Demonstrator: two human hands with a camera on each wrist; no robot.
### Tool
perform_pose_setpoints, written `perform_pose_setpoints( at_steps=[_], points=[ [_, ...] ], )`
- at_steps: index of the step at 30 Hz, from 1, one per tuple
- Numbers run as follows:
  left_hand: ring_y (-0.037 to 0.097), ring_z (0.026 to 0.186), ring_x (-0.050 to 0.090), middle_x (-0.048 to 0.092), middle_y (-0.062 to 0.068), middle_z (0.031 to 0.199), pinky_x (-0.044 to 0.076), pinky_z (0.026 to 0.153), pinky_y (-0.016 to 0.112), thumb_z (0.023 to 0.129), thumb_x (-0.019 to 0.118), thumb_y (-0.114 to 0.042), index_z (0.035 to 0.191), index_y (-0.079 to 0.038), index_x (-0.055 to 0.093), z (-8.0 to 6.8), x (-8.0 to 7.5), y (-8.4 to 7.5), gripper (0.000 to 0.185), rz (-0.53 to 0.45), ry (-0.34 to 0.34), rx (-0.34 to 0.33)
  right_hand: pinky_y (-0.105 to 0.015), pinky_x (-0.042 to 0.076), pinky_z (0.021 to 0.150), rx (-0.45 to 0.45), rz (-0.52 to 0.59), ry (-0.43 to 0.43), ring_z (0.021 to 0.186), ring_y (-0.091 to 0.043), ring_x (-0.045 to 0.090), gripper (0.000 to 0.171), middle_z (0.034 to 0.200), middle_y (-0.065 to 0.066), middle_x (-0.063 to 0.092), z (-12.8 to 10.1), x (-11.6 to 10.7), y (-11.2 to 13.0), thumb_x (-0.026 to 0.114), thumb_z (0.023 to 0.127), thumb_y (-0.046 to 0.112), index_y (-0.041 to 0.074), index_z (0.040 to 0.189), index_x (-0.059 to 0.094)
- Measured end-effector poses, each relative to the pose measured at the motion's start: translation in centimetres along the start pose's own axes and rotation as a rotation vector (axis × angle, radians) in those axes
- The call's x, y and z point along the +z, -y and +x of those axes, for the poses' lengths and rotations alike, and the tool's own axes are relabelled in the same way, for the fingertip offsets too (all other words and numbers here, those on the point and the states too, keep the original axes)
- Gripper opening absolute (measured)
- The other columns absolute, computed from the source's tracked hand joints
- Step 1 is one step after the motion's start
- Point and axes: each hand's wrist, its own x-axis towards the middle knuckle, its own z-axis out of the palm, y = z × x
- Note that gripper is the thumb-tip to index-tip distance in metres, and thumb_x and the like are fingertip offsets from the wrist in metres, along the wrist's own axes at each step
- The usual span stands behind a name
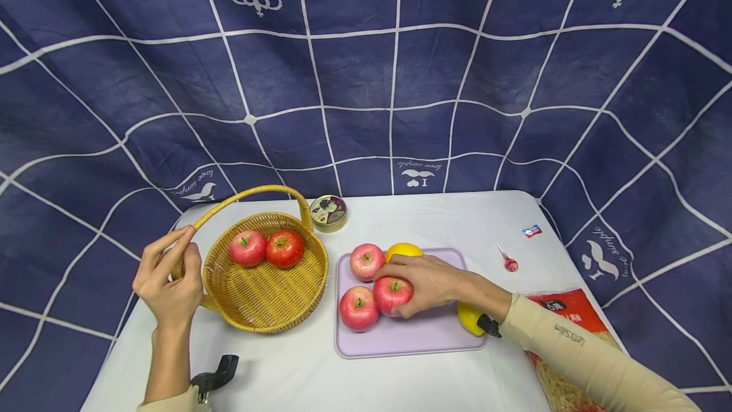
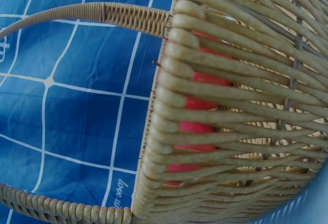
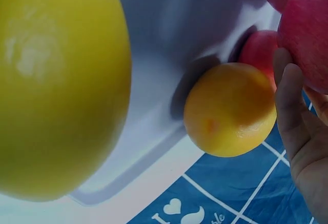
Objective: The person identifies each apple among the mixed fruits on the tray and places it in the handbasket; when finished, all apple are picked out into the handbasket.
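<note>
Two hands are at work: at lower left of the head view, the left hand (image 1: 169,283) pinches the handle of the wicker basket (image 1: 264,310), which holds two red apples (image 1: 266,248). Right of it at centre, a lilac tray (image 1: 412,336) carries three apples and two yellow fruits. The right hand (image 1: 426,283) grasps the middle apple (image 1: 391,294), which rests on the tray touching its neighbours.

A red apple (image 1: 392,293) with a small green stem hollow is sitting upright on the lilac tray (image 1: 412,336), touching another apple beside it. The woven basket (image 1: 265,297) is standing on the worktop, holding two red apples under its arched handle
</note>
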Motion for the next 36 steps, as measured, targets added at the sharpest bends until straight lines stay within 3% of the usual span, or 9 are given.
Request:
perform_pose_setpoints(
  at_steps=[20,29,36],
  points=[
    [0.020,0.092,0.070,0.074,0.019,0.098,0.048,0.080,0.013,0.086,0.071,-0.004,0.094,0.005,0.079,0.0,-0.1,0.1,0.014,0.000,0.009,-0.006,-0.031,0.051,0.084,-0.030,0.030,-0.071,0.108,-0.002,0.052,0.065,0.128,0.018,0.052,0.4,-0.5,0.6,0.075,0.074,0.051,0.041,0.136,0.058],
    [0.021,0.091,0.070,0.074,0.018,0.098,0.048,0.080,0.013,0.086,0.071,-0.003,0.094,0.005,0.078,0.0,0.0,0.0,0.014,-0.004,0.006,-0.004,-0.027,0.051,0.082,-0.040,0.045,-0.080,0.102,-0.001,0.053,0.066,0.119,0.021,0.053,1.2,-1.0,0.9,0.076,0.073,0.049,0.039,0.136,0.058],
    [0.021,0.092,0.071,0.074,0.018,0.098,0.049,0.082,0.014,0.086,0.071,-0.003,0.094,0.005,0.078,0.1,0.1,0.0,0.014,-0.012,0.003,0.000,-0.031,0.050,0.088,-0.054,0.052,-0.086,0.101,0.002,0.055,0.066,0.121,0.022,0.053,1.9,-1.1,1.5,0.076,0.075,0.051,0.040,0.137,0.057]
  ],
)
